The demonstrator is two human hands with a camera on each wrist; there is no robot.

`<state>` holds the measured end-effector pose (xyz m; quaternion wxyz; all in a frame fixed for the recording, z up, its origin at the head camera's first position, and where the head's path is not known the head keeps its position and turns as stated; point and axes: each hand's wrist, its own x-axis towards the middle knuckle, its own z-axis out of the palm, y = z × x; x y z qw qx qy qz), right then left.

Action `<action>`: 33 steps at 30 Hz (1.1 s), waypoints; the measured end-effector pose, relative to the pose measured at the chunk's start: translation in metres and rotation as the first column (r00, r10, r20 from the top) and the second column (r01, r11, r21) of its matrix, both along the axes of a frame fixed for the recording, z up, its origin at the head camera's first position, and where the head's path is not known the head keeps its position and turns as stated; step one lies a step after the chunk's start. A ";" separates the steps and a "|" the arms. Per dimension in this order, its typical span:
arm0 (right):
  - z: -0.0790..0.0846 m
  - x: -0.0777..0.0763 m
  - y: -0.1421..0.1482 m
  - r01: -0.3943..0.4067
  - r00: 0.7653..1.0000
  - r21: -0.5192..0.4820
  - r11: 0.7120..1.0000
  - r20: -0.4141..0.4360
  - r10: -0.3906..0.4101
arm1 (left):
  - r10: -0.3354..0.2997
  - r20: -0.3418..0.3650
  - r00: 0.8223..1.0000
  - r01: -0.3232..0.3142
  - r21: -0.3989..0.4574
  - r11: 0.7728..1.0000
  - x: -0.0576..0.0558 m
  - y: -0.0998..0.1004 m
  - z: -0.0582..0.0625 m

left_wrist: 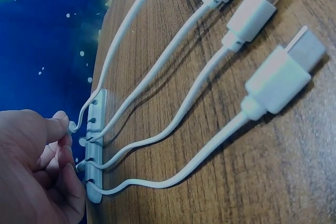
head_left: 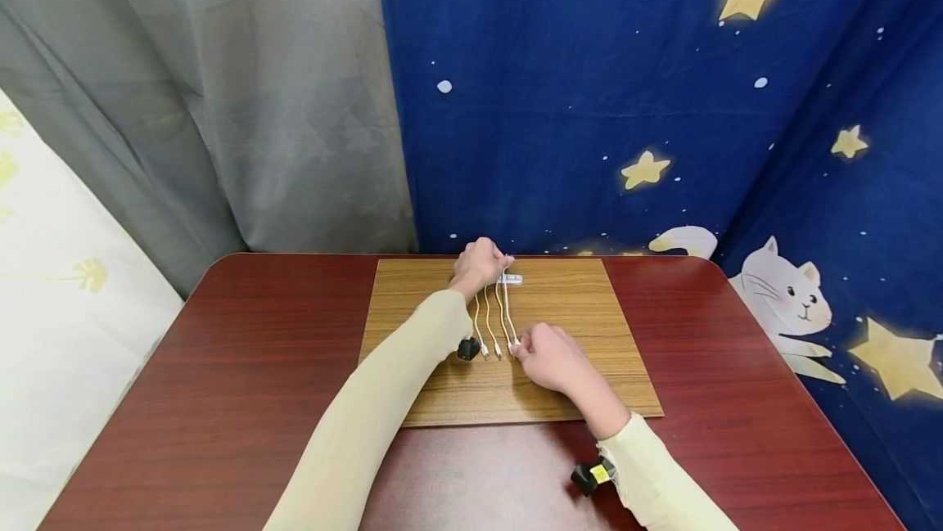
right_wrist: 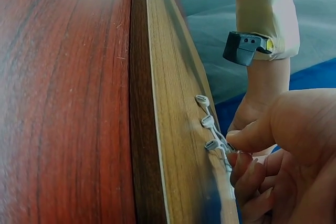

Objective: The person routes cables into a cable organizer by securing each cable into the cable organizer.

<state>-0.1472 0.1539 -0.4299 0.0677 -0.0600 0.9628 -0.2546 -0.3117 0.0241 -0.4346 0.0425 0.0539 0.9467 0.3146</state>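
A pale cable clip (head_left: 513, 279) with several slots lies near the far edge of a wood-grain board (head_left: 471, 396). Three white USB cables run through its slots in the left wrist view, their plugs (left_wrist: 281, 80) pointing toward the near side. Beyond the clip, my left hand (head_left: 477, 263) pinches another white cable (left_wrist: 113, 45) between thumb and finger, beside the clip's end. Nearer to me, my right hand (head_left: 548, 355) pinches that cable's plug end, to the right of the other plugs (right_wrist: 208, 121); the fingers mostly hide it.
The board rests on a dark red table (head_left: 221, 351). Behind the table hang a grey curtain (head_left: 295, 105) and a blue starry curtain (head_left: 552, 105). Small black cameras (head_left: 468, 348) are strapped to both wrists.
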 end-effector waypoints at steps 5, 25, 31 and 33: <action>-0.001 0.000 0.002 0.007 1.000 0.008 1.000 0.000 -0.007 | 0.004 -0.008 1.000 -0.004 -0.008 1.000 -0.001 0.002 -0.002; -0.003 0.002 0.006 0.026 0.999 0.047 0.999 0.028 -0.027 | 0.010 -0.019 1.000 -0.011 -0.060 0.998 0.001 0.009 -0.005; -0.004 0.003 0.005 0.015 1.000 0.050 0.999 0.010 -0.015 | 0.013 -0.006 1.000 -0.013 -0.077 0.997 -0.002 0.010 -0.007; -0.005 0.003 0.005 0.015 1.000 0.058 0.998 0.011 -0.016 | 0.015 0.005 1.000 -0.014 -0.079 0.997 -0.004 0.011 -0.008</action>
